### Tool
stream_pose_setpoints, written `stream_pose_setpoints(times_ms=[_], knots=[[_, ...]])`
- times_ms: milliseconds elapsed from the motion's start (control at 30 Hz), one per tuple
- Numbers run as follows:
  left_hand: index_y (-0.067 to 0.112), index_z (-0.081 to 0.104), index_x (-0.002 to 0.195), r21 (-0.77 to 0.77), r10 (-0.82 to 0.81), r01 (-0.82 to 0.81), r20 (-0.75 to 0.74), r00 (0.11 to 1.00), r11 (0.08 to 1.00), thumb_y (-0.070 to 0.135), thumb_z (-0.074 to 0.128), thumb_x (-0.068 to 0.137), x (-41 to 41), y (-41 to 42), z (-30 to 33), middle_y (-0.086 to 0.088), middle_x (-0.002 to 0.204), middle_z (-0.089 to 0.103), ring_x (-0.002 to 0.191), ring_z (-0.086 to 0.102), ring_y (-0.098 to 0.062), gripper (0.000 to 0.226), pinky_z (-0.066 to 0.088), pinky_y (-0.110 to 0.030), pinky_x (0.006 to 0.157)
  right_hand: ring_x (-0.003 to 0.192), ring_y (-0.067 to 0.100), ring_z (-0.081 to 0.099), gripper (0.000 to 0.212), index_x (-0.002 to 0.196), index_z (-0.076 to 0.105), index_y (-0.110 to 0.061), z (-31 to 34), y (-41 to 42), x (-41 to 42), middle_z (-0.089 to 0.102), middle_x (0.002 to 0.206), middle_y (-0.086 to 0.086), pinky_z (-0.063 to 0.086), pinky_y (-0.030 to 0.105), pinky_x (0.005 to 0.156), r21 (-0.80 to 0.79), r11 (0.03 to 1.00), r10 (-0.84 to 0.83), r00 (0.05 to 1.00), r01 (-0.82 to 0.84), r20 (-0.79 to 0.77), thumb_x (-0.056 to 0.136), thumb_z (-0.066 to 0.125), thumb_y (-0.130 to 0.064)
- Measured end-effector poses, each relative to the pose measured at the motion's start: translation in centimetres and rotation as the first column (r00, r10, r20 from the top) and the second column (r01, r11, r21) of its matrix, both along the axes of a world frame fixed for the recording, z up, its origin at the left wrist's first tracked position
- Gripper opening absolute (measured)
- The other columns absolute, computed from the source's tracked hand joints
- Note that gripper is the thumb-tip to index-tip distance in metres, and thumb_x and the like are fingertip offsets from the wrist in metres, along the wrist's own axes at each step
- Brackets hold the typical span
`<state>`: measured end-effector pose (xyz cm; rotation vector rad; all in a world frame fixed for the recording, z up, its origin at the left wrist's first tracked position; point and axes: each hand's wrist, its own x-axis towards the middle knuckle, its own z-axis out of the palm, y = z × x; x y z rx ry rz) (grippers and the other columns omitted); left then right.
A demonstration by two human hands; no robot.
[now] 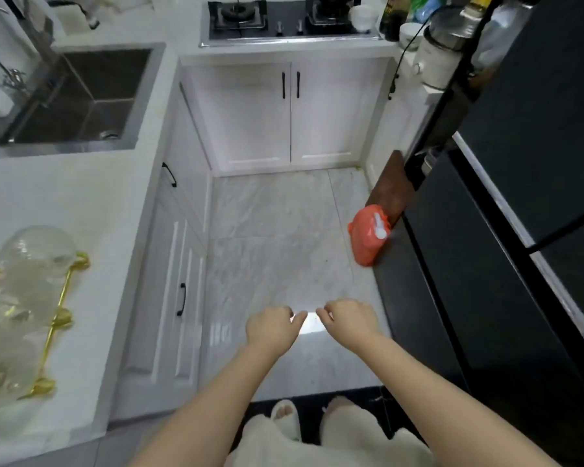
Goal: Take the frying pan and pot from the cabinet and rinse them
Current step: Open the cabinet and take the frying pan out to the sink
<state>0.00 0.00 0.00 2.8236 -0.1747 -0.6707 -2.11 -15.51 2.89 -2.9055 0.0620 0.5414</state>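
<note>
- The person is standing in a narrow kitchen, both bare forearms stretching forward over the pale marbled floor [277, 251].
- The left hand [271, 326] is hovering above the floor with its fingers loosely curled downward, gripping nothing.
- The right hand [349, 320] is hanging just beside it, fingers likewise loosely curled and holding nothing; the fingertips of the two hands are close but apart.
- The frying pan and pot are not showing anywhere; the white double-door cabinet [290, 112] under the stove is standing closed, its two black handles side by side at the middle seam.
- The gas stove [289, 20] is sitting on the counter directly above that cabinet, with a dark pot-like shape on its right burner, too cut off to identify.
- The steel sink [81, 96] is lying in the left counter, well apart from the hands.
- Below that counter, more white cabinet doors [179, 264] with black handles are running along the left side, also closed.
- A glass jug and glasses on a gold-framed tray [58, 318] are resting on the near left counter.
- An orange plastic bag [368, 237] is lying on the floor against the dark refrigerator [520, 230] on the right.
- A white appliance [432, 62] with a black cord is standing at the counter's right end.
</note>
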Motion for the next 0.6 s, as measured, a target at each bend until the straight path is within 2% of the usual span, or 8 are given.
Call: stream_pose_setpoints(times_ms=[233,600], knots=[[0.021,0.067,0.105,0.053,-0.03,0.033,-0.041,0.999,0.998,0.062,0.026,0.091,2.3,-0.9,-1.6,0.0,0.102,0.071,0.092,0.065,-0.023,0.059,0.042,-0.031,0.071,0.089,0.026,0.062,0.043,0.096,0.067,-0.012,-2.2,-2.3,2.2,0.068,0.097,0.005,0.036,0.033,0.073,-0.037,0.998,0.042,0.995,-0.045,-0.093,0.097,0.031,-0.037],[0.019,0.067,0.106,0.068,0.103,-0.098,-0.079,0.992,0.993,0.06,0.029,0.092,8.7,-4.5,-2.2,-0.001,0.106,0.071,0.096,0.065,-0.022,0.058,0.046,-0.031,0.075,0.099,0.026,0.062,0.04,0.108,0.065,-0.016,-3.8,-6.3,11.0,0.069,0.107,0.004,0.041,0.036,0.084,0.011,0.99,0.141,0.978,-0.141,-0.154,0.096,0.035,-0.039]])
